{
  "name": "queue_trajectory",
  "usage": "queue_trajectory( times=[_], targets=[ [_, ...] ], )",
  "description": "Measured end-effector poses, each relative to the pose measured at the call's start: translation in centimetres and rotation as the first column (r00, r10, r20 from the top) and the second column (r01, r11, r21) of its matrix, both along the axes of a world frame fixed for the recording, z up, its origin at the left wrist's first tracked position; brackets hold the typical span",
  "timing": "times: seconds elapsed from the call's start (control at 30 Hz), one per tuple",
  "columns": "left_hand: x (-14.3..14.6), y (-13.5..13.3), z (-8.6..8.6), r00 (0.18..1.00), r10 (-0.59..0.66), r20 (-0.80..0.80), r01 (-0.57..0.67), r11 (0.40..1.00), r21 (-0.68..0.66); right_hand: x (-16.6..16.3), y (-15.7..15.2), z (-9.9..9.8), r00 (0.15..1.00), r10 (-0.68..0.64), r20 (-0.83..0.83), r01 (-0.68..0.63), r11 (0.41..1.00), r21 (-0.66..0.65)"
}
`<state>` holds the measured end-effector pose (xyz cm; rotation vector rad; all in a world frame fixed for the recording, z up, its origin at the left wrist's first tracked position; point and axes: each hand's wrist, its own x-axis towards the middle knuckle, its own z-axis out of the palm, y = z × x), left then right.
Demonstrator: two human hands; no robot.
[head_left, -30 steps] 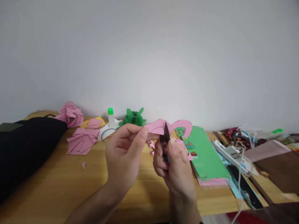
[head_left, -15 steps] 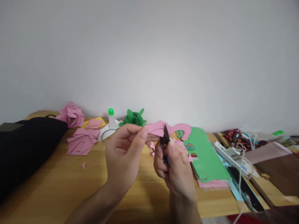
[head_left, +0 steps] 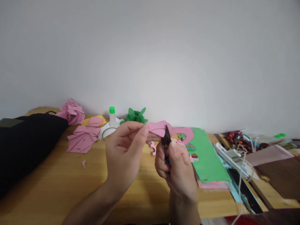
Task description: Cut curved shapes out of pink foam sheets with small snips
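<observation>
My left hand (head_left: 126, 153) pinches the left end of a pink paper piece (head_left: 156, 127) between thumb and fingers. A dark curved line runs along that paper. My right hand (head_left: 177, 165) is wrapped round the handles of dark scissors (head_left: 167, 139), blades pointing up. The blades cross the paper's middle, and a curled pink strip (head_left: 190, 135) bends away on their right. The handles are mostly hidden by my fingers. Small pink cut-outs (head_left: 153, 148) lie on the table behind my hands.
Behind stand a glue stick (head_left: 112, 115) and a green paper figure (head_left: 136, 115). Folded pink papers (head_left: 83, 139) and a black bag (head_left: 28, 147) lie left. On the right are a green sheet (head_left: 206, 159), a power strip (head_left: 232, 159) and a phone (head_left: 245, 190) with a white cable.
The free pink strip on the right has swung down and curled lower. The scissors tilt slightly differently in the right hand. Both hands stay nearly in place while the view shifts a little.
</observation>
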<state>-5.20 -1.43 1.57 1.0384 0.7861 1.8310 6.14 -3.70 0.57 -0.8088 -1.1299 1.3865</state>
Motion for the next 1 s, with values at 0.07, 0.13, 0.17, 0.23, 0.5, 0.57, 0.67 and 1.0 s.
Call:
queue_trajectory(
  times=[0.07, 0.13, 0.17, 0.23, 0.5, 0.57, 0.67, 1.0],
  targets=[
    [-0.1, 0.1, -0.1, 1.0, -0.007, 0.007, 0.007, 1.0, 0.004, 0.0, 0.0, 0.0, 1.0, 0.004, 0.006, -0.004, 1.0, -0.01],
    [-0.1, 0.1, -0.1, 1.0, -0.004, 0.008, 0.004, 1.0, 0.005, 0.0, 0.0, 0.0, 1.0, 0.001, 0.011, -0.001, 1.0, -0.018],
    [-0.2, 0.1, -0.1, 1.0, 0.001, 0.008, -0.001, 1.0, 0.007, 0.0, 0.0, 0.0, 1.0, 0.0, 0.013, 0.001, 1.0, -0.022],
    [-0.2, 0.1, -0.1, 1.0, 0.018, 0.005, -0.018, 1.0, 0.013, 0.1, -0.1, -0.1, 1.0, -0.004, 0.018, 0.005, 0.999, -0.033],
    [-0.2, 0.1, 0.1, 0.999, 0.009, 0.031, -0.01, 0.999, 0.031, 0.0, -0.2, -0.1, 0.999, 0.031, -0.045, -0.033, 0.999, -0.043],
    [-0.2, 0.2, 0.0, 1.0, 0.023, 0.014, -0.023, 0.999, 0.033, 0.0, -0.2, -0.2, 0.997, 0.035, -0.062, -0.038, 0.998, -0.048],
    [-0.3, 0.2, 0.0, 0.999, 0.033, -0.009, -0.033, 0.999, 0.042, 0.0, -0.2, -0.3, 0.996, 0.043, -0.079, -0.047, 0.998, -0.044],
    [-0.2, -0.6, 1.0, 0.977, -0.037, -0.211, 0.037, 0.999, -0.002, 0.1, 0.1, -0.6, 0.993, 0.02, -0.119, -0.02, 1.0, -0.001]
  ],
)
